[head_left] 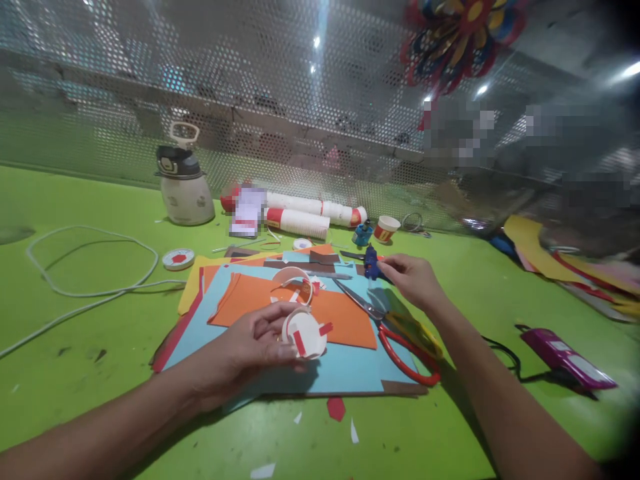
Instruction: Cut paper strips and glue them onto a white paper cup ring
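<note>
In my left hand (pixel 267 340), fingers and thumb close on a white paper cup base (pixel 313 337), its round end facing me. Red paper strips (pixel 299 343) sit on that round face and at its side. My right hand (pixel 410 277) reaches forward, fingertips closed on a small dark blue glue gun (pixel 371 263) near the far right edge of the paper stack. Large scissors (pixel 407 360) with red and yellow handles lie partly open on the blue sheets (pixel 345 373). Under my left hand is an orange sheet (pixel 350 327), with a cut white paper ring (pixel 300 280) on it.
Behind the paper lie stacked paper cups (pixel 300 222), a phone (pixel 247 212), a blue bottle (pixel 363 233) and a single cup (pixel 387 229). A flask (pixel 185 190) stands back left near a white cable (pixel 95 293). A magenta device (pixel 567 360) with a black cord lies right.
</note>
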{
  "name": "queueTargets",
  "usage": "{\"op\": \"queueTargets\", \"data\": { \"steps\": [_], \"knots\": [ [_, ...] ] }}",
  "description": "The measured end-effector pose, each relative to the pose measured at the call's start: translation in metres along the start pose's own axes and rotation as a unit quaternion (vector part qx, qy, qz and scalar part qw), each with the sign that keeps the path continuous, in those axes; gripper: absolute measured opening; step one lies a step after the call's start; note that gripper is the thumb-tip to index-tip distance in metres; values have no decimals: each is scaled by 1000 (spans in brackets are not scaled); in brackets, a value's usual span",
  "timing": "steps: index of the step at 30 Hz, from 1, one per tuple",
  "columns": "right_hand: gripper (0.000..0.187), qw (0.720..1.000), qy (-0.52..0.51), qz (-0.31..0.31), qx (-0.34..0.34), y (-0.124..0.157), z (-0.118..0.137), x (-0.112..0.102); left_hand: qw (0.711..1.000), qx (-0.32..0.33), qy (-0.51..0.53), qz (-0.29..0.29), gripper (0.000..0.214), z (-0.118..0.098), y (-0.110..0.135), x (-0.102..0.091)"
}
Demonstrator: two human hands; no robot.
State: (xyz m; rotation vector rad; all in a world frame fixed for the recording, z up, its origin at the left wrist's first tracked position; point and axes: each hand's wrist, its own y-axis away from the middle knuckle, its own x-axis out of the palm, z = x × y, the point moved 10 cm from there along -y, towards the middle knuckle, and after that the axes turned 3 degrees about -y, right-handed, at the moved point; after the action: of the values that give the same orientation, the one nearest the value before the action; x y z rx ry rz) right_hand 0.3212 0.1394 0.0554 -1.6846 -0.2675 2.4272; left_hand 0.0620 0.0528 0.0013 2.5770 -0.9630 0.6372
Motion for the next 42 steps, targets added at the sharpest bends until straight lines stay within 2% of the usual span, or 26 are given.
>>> {"op": "queueTargets", "data": {
  "steps": [3,6,11,15,23,26,29,32,35,38,41,42],
  "knots": [
    [22,997,72,-10,39,-11,-27,-4,1000,0,0,19,44,0,0,2],
    [24,990,132,13,46,-19,-45,-2,999,15,0,37,36,-3,0,3],
    [26,977,192,83,30,-24,-51,18,999,15,4,31,31,-7,1,2],
    [29,969,216,110,39,-28,-52,32,999,19,5,30,38,-12,4,2],
    [28,975,187,110,44,-32,-56,41,998,42,1,42,40,-15,1,0],
    [28,984,152,74,49,-32,-56,32,998,44,0,36,39,-15,2,-1],
    [27,994,94,27,56,-30,-53,12,999,44,1,33,39,-17,2,-1],
    [27,998,-5,-10,55,-22,-46,-12,998,42,-3,35,39,-17,2,-1],
    [30,990,-135,-9,25,-7,-27,-30,998,49,-7,33,40,-17,1,-3],
    [37,969,-244,32,-30,16,7,-38,998,56,-13,30,40,-17,0,-4],
    [48,942,-309,104,-76,43,46,-39,997,67,-17,25,39,-18,-1,-5],
    [46,933,-324,129,-91,52,59,-39,997,70,-15,24,39,-19,-1,-6]
  ]
}}
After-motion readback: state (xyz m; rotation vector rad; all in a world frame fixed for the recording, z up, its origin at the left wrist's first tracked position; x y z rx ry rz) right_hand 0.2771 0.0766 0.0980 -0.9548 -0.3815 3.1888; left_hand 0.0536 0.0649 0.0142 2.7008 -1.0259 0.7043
